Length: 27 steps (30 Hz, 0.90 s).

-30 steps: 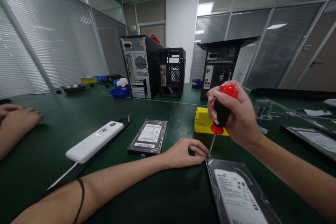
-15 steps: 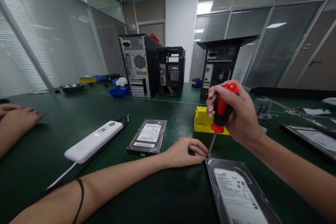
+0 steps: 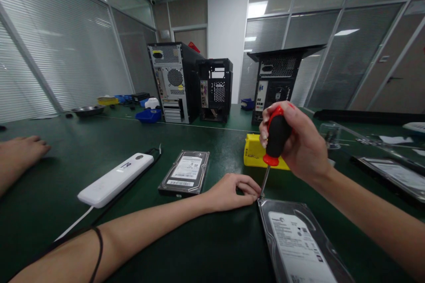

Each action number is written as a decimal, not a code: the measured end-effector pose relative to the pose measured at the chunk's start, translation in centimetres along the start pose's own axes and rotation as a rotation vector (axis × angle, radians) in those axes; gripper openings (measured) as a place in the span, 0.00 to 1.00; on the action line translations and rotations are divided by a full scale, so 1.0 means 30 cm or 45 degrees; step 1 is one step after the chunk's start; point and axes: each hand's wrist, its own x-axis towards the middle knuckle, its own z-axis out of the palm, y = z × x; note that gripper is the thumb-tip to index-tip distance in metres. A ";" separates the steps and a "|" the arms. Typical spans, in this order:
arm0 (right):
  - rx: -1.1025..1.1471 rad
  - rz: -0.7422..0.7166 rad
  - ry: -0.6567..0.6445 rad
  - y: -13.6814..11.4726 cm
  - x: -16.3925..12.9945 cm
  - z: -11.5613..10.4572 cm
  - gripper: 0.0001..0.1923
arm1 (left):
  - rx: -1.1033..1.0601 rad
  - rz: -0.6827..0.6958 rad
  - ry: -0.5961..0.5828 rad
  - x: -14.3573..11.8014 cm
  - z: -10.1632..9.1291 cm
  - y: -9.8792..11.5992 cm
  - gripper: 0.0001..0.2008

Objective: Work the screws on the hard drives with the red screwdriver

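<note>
My right hand [image 3: 299,137] is wrapped around the handle of a red and black screwdriver [image 3: 277,135], whose shaft slants down. Its tip meets the far left corner of a silver hard drive [image 3: 299,239] lying label up at the lower right. At that same corner, the thumb and fingertips of my left hand [image 3: 235,192] come together beside the screwdriver tip. Whatever sits between those fingertips is too small or hidden to make out. Behind the screwdriver stands a yellow tray [image 3: 251,152], partly covered by my right hand.
A second hard drive [image 3: 186,172] and a white power strip [image 3: 116,180] with cables lie to the left. Computer cases [image 3: 191,82] stand at the back. Another drive [image 3: 395,174] rests at far right. Another person's hand [image 3: 25,152] is on the table at left.
My right hand's grip has turned on the screwdriver handle, so more of its black side faces me. The handle is a little lower. My left hand stays at the drive's corner.
</note>
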 end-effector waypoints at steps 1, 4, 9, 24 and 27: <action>-0.012 -0.012 -0.003 0.000 0.001 0.002 0.07 | 0.001 0.000 0.000 0.000 0.000 0.000 0.11; -0.039 -0.033 -0.059 0.002 0.001 0.008 0.08 | 0.003 -0.004 -0.003 -0.001 -0.002 0.002 0.11; 0.030 0.039 -0.103 0.001 -0.003 0.009 0.07 | 0.009 -0.012 -0.007 -0.002 -0.003 0.005 0.11; -0.045 0.029 -0.064 0.011 0.002 0.004 0.14 | 0.011 -0.020 -0.006 -0.001 -0.001 0.004 0.11; 0.005 0.047 -0.043 0.002 0.002 0.009 0.13 | 0.013 -0.021 -0.006 0.000 0.000 0.003 0.11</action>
